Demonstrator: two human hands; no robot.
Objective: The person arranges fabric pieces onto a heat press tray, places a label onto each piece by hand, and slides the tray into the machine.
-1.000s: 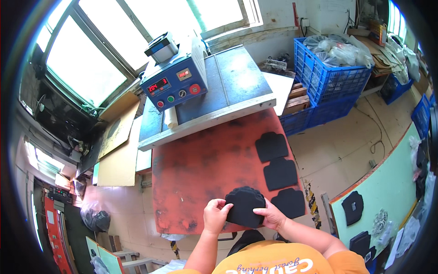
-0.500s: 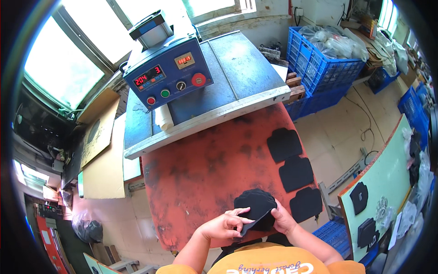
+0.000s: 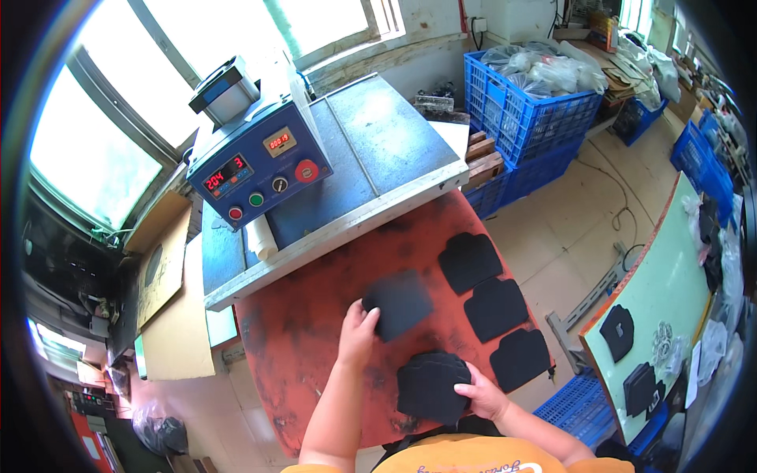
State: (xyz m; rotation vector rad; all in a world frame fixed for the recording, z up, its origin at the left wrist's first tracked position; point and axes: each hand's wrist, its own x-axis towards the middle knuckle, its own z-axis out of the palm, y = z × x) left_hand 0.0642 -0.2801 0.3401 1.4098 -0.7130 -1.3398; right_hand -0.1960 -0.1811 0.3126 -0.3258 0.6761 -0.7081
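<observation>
In my left hand [image 3: 359,333] is one flat black fabric piece [image 3: 400,303], pinched by its near left edge and slightly blurred over the red work surface [image 3: 315,339]. My right hand [image 3: 482,392] grips a stack of matching black pieces [image 3: 432,388] by its right side, close to my body. Three more pieces lie in a column along the right of the surface: a far one [image 3: 470,262], a middle one [image 3: 495,308] and a near one [image 3: 520,359]. The fingers under the stack are hidden.
A blue control box [image 3: 260,169] with lit red digits and buttons stands on a metal-edged machine table [image 3: 355,142] beyond the red surface. Blue crates [image 3: 536,118] with plastic bags are at the back right. A pale green board [image 3: 639,315] to the right carries black pieces.
My left hand has drawn one piece off the stack and carried it forward and left over the red surface. My right hand keeps the stack. The whole view has shifted slightly.
</observation>
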